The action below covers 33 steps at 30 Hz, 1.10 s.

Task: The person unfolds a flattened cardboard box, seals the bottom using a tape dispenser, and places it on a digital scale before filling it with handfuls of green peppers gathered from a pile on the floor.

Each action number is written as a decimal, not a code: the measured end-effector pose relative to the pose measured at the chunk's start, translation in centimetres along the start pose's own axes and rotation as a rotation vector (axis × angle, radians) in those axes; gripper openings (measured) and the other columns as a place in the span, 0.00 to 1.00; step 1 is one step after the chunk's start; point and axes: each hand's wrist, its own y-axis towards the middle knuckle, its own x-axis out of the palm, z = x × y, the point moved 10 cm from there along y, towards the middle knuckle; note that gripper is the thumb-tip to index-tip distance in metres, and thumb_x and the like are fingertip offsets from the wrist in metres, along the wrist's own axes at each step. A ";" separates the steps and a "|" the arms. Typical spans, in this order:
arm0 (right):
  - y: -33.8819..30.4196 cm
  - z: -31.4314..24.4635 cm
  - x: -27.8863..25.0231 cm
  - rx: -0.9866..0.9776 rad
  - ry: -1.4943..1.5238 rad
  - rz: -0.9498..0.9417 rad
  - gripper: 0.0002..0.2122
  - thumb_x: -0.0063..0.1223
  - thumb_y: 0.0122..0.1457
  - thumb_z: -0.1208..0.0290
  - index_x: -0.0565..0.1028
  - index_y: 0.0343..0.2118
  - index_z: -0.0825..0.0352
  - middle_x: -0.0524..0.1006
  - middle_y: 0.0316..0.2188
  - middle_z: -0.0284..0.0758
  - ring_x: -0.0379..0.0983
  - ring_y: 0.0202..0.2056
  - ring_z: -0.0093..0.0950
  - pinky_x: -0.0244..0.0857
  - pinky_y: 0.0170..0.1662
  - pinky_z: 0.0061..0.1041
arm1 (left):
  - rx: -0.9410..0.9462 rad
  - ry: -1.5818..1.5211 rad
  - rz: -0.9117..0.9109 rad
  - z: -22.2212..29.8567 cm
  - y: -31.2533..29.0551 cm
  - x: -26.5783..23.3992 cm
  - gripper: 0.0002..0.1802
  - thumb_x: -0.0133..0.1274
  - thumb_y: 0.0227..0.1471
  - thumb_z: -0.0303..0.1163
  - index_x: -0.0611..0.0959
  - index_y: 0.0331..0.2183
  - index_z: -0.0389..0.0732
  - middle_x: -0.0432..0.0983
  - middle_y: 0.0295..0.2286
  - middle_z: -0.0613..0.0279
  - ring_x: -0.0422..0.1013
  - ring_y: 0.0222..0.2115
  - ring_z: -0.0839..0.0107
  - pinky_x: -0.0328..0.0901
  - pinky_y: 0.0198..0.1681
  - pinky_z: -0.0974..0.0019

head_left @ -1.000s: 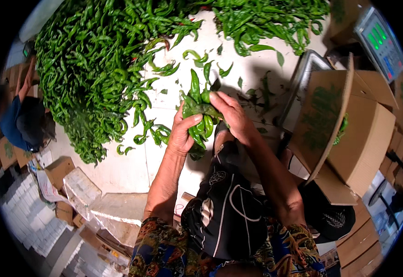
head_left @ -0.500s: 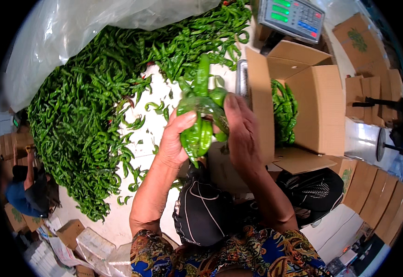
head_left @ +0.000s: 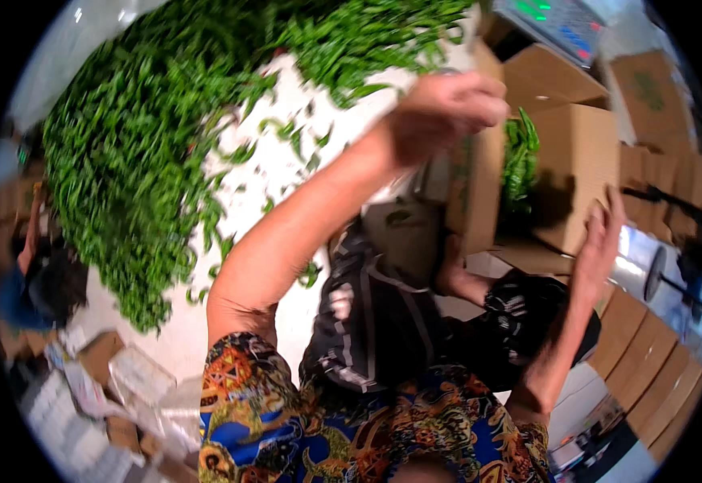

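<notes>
My left hand is raised over the near-side flap of an open cardboard box. Its fingers look bent but are smeared by motion, and no pepper shows in it. Fingers stretched out, my right hand is beside the right wall of the box, holding nothing. Inside the box lie long green peppers, partly hidden by the flap. A large heap of green peppers spreads across the white surface on the left, with several loose ones near its edge.
A scale with a lit display stands behind the box. More cardboard boxes line the right side. Clear plastic sheeting is at the upper left. Another person is at the far left. My bare foot is near the box.
The peppers held between both hands have left them. My left hand has moved right, toward the box; my right hand has swung to the box's right side. The view has shifted.
</notes>
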 end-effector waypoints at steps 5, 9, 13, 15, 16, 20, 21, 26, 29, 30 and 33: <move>-6.9 -8.7 2.0 -0.005 0.385 -0.284 0.11 0.42 0.61 0.76 0.76 0.41 0.74 0.77 0.33 0.38 0.72 0.34 0.24 0.64 0.40 0.22 | -0.215 0.047 0.839 -10.1 -19.9 -19.0 0.19 0.51 0.57 0.35 0.75 0.47 0.35 0.74 0.40 0.59 0.72 0.38 0.71 0.67 0.42 0.70; -12.8 -13.8 11.3 0.071 0.556 -0.849 0.09 0.44 0.60 0.79 0.76 0.39 0.72 0.78 0.33 0.38 0.74 0.34 0.24 0.67 0.40 0.21 | -0.604 0.666 0.950 -26.5 -42.4 -21.4 0.32 0.61 0.42 0.21 0.71 0.51 0.39 0.72 0.39 0.58 0.70 0.41 0.68 0.67 0.45 0.63; -16.9 -12.4 18.4 0.409 0.626 -1.073 0.10 0.45 0.62 0.74 0.75 0.42 0.73 0.77 0.32 0.35 0.71 0.33 0.21 0.64 0.39 0.18 | -0.732 1.179 0.842 -27.0 -43.2 -12.2 0.47 0.56 0.32 0.20 0.63 0.58 0.46 0.64 0.48 0.51 0.60 0.50 0.50 0.58 0.53 0.49; -17.4 -10.9 20.7 0.415 0.574 -1.118 0.11 0.46 0.62 0.72 0.74 0.43 0.73 0.77 0.31 0.34 0.70 0.32 0.21 0.63 0.38 0.18 | -0.722 1.263 0.798 -28.3 -40.4 -12.0 0.45 0.56 0.33 0.20 0.65 0.57 0.46 0.62 0.51 0.50 0.57 0.52 0.50 0.58 0.52 0.50; -18.2 -8.9 22.7 0.409 0.576 -1.136 0.12 0.46 0.62 0.71 0.74 0.43 0.73 0.77 0.31 0.34 0.69 0.32 0.20 0.63 0.37 0.19 | -0.665 1.314 0.779 -29.3 -39.2 -12.2 0.43 0.58 0.31 0.22 0.67 0.55 0.46 0.64 0.47 0.52 0.60 0.50 0.51 0.59 0.49 0.50; -24.2 -1.9 30.0 0.426 0.630 -1.199 0.13 0.47 0.61 0.68 0.74 0.42 0.73 0.77 0.31 0.33 0.69 0.32 0.21 0.63 0.37 0.19 | -0.690 1.171 0.909 -30.2 -41.6 -14.8 0.34 0.62 0.32 0.24 0.71 0.46 0.43 0.65 0.39 0.52 0.65 0.42 0.50 0.63 0.43 0.52; -24.8 -0.8 30.7 0.429 0.613 -1.192 0.14 0.47 0.60 0.68 0.74 0.42 0.73 0.77 0.31 0.34 0.70 0.32 0.21 0.63 0.38 0.20 | -0.726 1.122 0.927 -30.0 -41.7 -15.3 0.32 0.62 0.34 0.25 0.70 0.45 0.42 0.67 0.39 0.49 0.67 0.40 0.48 0.65 0.42 0.53; -26.7 2.3 33.2 0.448 0.460 -1.240 0.13 0.49 0.59 0.67 0.76 0.39 0.73 0.78 0.33 0.37 0.72 0.36 0.23 0.65 0.42 0.22 | -0.679 0.703 1.063 -30.5 -43.7 -14.4 0.30 0.64 0.37 0.31 0.69 0.44 0.37 0.69 0.38 0.47 0.69 0.40 0.49 0.67 0.42 0.54; -26.1 2.1 34.3 0.355 0.409 -1.247 0.15 0.49 0.59 0.66 0.74 0.41 0.75 0.78 0.34 0.37 0.73 0.38 0.24 0.65 0.43 0.23 | -0.538 1.071 0.956 -29.3 -39.2 -11.6 0.32 0.66 0.37 0.34 0.69 0.44 0.37 0.69 0.35 0.49 0.67 0.39 0.50 0.62 0.44 0.52; -26.2 1.6 35.0 0.379 0.504 -1.270 0.16 0.49 0.59 0.66 0.74 0.42 0.75 0.78 0.34 0.37 0.73 0.38 0.24 0.65 0.43 0.23 | -0.618 1.080 0.957 -30.8 -39.1 -11.5 0.32 0.65 0.37 0.32 0.69 0.44 0.37 0.69 0.35 0.50 0.67 0.39 0.49 0.62 0.44 0.51; -30.0 -1.6 37.9 0.488 0.712 -1.428 0.18 0.52 0.59 0.65 0.71 0.46 0.76 0.77 0.37 0.39 0.73 0.38 0.27 0.65 0.45 0.24 | -0.726 0.954 0.979 -33.1 -42.8 -10.9 0.27 0.60 0.39 0.30 0.68 0.43 0.38 0.73 0.31 0.47 0.71 0.34 0.45 0.65 0.38 0.49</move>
